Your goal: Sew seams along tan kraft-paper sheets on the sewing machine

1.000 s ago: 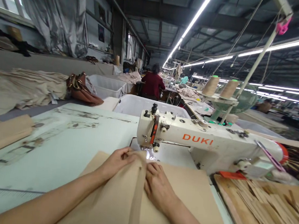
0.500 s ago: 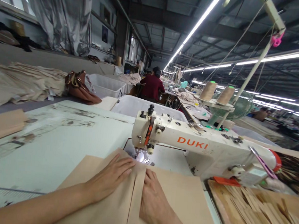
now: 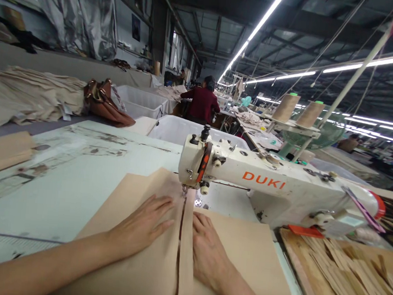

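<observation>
Tan fabric (image 3: 130,270) lies across the sewing table, its far edge under the needle area of a white DUKI sewing machine (image 3: 236,169). A narrow strip (image 3: 186,257) runs lengthwise on it, with a dark slit along its left side. Left of the slit, my left hand (image 3: 145,223) rests flat on the fabric, fingers apart and pointing at the needle. My right hand (image 3: 208,249) is right of the strip, its fingers curled together against the strip's edge; what lies between them is hidden.
A wooden board (image 3: 297,252) with tan strips stands at the right. Thread cones (image 3: 285,108) rise behind the machine. White bins (image 3: 170,129), a brown bag (image 3: 106,103) and stacked fabric (image 3: 25,93) lie beyond. A person in dark red (image 3: 202,103) sits further back.
The fabric has moved forward under the needle, and more of the dark slit shows. My left hand's fingers have spread, slightly back from the needle. The view has shifted a little.
</observation>
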Demonstrator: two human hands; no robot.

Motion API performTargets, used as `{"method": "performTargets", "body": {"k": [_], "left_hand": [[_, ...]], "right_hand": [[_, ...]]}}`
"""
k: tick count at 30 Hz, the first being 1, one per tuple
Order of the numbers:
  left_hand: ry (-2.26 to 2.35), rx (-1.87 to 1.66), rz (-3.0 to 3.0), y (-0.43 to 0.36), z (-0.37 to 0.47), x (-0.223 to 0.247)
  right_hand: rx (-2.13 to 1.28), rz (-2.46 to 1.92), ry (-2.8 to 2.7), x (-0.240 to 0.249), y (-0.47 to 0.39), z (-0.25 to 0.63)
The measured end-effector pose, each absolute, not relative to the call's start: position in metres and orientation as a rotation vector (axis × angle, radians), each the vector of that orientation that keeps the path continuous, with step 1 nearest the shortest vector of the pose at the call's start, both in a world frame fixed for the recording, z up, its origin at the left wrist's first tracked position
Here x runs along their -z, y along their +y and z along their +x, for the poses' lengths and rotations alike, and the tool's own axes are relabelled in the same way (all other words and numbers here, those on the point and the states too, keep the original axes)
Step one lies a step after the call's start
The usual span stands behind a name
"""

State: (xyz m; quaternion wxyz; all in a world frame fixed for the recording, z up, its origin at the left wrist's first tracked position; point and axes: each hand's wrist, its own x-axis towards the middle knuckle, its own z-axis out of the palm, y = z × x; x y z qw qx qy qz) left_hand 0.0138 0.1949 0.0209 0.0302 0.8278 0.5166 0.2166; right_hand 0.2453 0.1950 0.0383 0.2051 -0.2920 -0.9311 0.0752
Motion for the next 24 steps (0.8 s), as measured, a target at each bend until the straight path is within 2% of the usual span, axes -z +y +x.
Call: {"method": "performTargets", "body": {"k": [24], "left_hand": [[1.457, -0.487, 2.598, 0.163, 0.019, -0.019]], "right_hand": [[-0.277, -0.897, -2.626, -0.040, 0.195, 0.241]]}}
